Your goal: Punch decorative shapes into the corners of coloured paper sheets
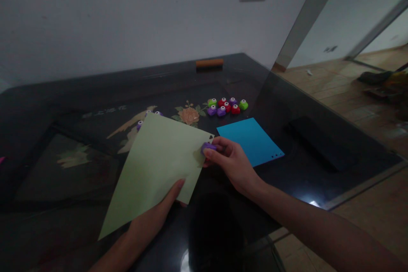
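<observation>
Punching green paper
Left hand pinches the green sheet; right hand fingers clamp a purple punch at its edge.

blue sheet, punch cluster, orange bar

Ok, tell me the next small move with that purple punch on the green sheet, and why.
Probably press the purple punch down. The right hand already pinches it over the right edge of the green paper, just below one hole near the corner, while the left hand steadies the sheet's lower edge.
</observation>
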`<state>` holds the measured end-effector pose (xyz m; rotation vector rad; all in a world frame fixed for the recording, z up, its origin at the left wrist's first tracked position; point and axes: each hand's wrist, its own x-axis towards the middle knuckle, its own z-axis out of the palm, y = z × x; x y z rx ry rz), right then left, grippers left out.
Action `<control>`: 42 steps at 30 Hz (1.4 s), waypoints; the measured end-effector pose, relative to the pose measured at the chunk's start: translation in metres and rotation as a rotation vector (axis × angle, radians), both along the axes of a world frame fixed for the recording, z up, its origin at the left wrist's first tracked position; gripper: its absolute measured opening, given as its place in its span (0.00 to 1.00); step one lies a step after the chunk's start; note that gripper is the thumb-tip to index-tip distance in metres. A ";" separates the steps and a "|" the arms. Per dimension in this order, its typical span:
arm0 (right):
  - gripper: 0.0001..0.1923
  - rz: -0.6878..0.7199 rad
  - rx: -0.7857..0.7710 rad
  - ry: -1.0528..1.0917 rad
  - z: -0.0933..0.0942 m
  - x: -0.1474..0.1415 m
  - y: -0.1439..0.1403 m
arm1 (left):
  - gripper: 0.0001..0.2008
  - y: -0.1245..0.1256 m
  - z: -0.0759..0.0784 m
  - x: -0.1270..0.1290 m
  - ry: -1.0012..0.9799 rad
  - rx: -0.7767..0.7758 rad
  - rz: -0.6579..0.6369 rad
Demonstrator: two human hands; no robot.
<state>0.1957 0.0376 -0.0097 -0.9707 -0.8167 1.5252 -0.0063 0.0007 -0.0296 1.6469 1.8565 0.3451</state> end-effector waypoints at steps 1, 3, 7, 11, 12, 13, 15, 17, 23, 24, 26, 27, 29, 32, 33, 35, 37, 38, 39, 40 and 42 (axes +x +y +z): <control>0.13 0.001 -0.003 0.000 0.000 0.000 0.000 | 0.20 0.000 0.000 0.001 0.013 0.001 0.023; 0.13 0.001 -0.005 0.001 0.000 0.000 0.000 | 0.21 0.001 -0.001 0.001 0.042 0.002 0.084; 0.12 0.004 0.002 0.011 0.000 0.000 0.000 | 0.22 0.002 -0.006 -0.004 0.044 -0.021 0.005; 0.13 -0.002 0.005 0.016 0.000 0.000 0.000 | 0.22 0.001 -0.016 -0.013 0.078 0.000 -0.169; 0.13 -0.001 0.006 0.016 0.000 0.000 0.000 | 0.23 0.001 -0.018 -0.015 0.084 0.008 -0.185; 0.12 0.001 0.009 0.016 0.000 0.000 0.000 | 0.23 0.001 -0.020 -0.016 0.085 0.016 -0.190; 0.12 0.006 0.013 0.014 0.000 0.000 0.000 | 0.23 0.001 -0.023 -0.017 0.096 0.043 -0.180; 0.11 0.001 0.013 0.011 -0.001 0.000 0.001 | 0.22 0.002 -0.024 -0.018 0.125 0.087 -0.174; 0.11 -0.003 0.018 0.004 -0.001 0.000 0.001 | 0.19 0.001 -0.024 -0.023 0.193 0.119 -0.375; 0.11 -0.004 0.018 0.004 -0.001 0.000 0.001 | 0.19 0.001 -0.024 -0.024 0.193 0.119 -0.381; 0.11 -0.004 0.016 0.009 -0.001 0.000 0.001 | 0.19 0.000 -0.025 -0.023 0.181 0.123 -0.357; 0.12 -0.003 0.017 0.012 -0.001 0.000 0.001 | 0.19 0.000 -0.026 -0.023 0.176 0.126 -0.342; 0.12 -0.003 0.019 0.016 0.000 0.000 0.001 | 0.21 0.000 -0.028 -0.022 0.170 0.133 -0.321; 0.12 -0.005 0.020 0.016 0.000 0.000 0.000 | 0.20 0.001 -0.028 -0.021 0.184 0.119 -0.278; 0.11 -0.007 0.021 0.014 0.000 0.000 0.000 | 0.20 0.000 -0.028 -0.021 0.184 0.109 -0.269; 0.11 -0.011 0.025 0.007 0.000 0.000 0.000 | 0.19 0.000 -0.026 -0.020 0.167 0.088 -0.281; 0.11 -0.012 0.027 0.003 -0.001 0.000 0.000 | 0.19 -0.001 -0.024 -0.018 0.141 0.072 -0.320; 0.11 -0.013 0.028 0.003 -0.001 -0.001 0.000 | 0.20 0.000 -0.022 -0.017 0.134 0.063 -0.320; 0.11 -0.013 0.028 0.005 -0.001 -0.001 0.000 | 0.20 0.001 -0.020 -0.016 0.133 0.054 -0.294; 0.11 -0.014 0.029 0.007 -0.001 -0.001 0.000 | 0.20 0.002 -0.018 -0.015 0.130 0.041 -0.251; 0.11 -0.020 0.029 0.011 -0.001 -0.001 0.000 | 0.20 0.004 -0.015 -0.012 0.112 0.028 -0.134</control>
